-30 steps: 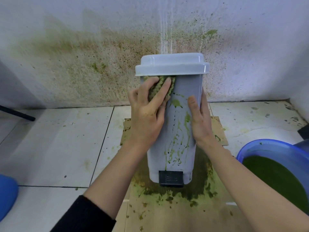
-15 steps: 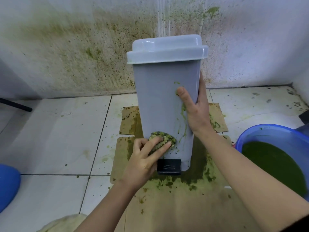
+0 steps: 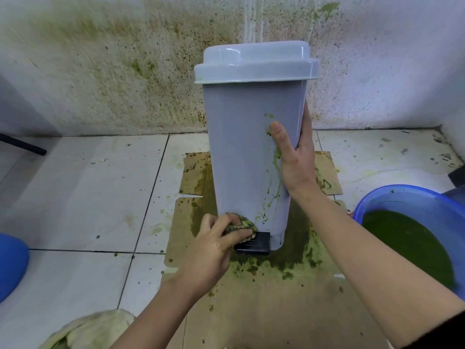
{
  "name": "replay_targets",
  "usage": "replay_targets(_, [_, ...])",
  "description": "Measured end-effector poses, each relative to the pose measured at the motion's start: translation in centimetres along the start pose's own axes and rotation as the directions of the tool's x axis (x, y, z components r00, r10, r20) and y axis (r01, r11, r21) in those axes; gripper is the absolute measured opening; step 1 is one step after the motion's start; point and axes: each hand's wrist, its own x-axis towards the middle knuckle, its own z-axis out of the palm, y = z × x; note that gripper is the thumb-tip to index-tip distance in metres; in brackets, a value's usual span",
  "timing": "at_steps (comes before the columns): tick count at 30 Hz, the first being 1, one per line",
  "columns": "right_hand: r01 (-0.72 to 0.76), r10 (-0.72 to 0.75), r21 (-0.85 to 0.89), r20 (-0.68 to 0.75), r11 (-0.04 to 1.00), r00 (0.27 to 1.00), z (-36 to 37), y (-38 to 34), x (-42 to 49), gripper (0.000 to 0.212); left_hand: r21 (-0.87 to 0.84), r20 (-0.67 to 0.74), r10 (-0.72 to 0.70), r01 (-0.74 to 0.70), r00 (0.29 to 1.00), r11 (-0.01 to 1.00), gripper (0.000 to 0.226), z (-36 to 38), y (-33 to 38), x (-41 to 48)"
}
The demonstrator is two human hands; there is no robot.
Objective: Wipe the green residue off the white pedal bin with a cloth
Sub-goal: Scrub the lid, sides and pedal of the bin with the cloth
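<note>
The white pedal bin stands upright on stained cardboard, lid closed, its black pedal facing me. Green residue streaks down the right part of its front; the left part looks wiped. My left hand is closed around a balled, green-soaked cloth and presses it against the bin's bottom front edge, just left of the pedal. My right hand grips the bin's right side, thumb on the front face.
A blue basin of green liquid sits at the right. Soaked cardboard covers the floor under the bin. Another dirty cloth lies bottom left, a blue object at the left edge. The spattered wall is close behind.
My left hand has wiped the cloth from under the lid down to the bin's base, clearing the left streaks. My right hand kept its hold on the side.
</note>
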Motion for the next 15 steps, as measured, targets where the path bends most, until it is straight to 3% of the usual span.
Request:
replay_targets(5, [0.007,-0.007,0.017,-0.013,1.0,1.0,-0.3,0.0,0.5,0.085,0.064,0.047,0.101,-0.104,0.994,0.993,0.064,0.0,-0.6,0.7])
replay_targets(8, [-0.006,0.006,0.02,0.005,1.0,1.0,-0.1,0.2,0.2,0.086,0.131,0.001,0.128,-0.127,0.992,0.983,0.068,-0.2,-1.6,-0.2])
replay_targets(12, [-0.013,0.013,0.024,-0.002,1.0,1.0,0.0,0.3,0.4,0.083,0.179,-0.159,0.167,-0.138,0.973,0.974,0.052,-0.2,-1.3,0.4])
replay_targets(15, [-0.014,0.013,0.027,0.002,1.0,1.0,-0.1,0.3,0.5,0.08,0.115,-0.341,0.132,-0.099,0.931,0.988,0.039,-1.0,-0.7,2.9])
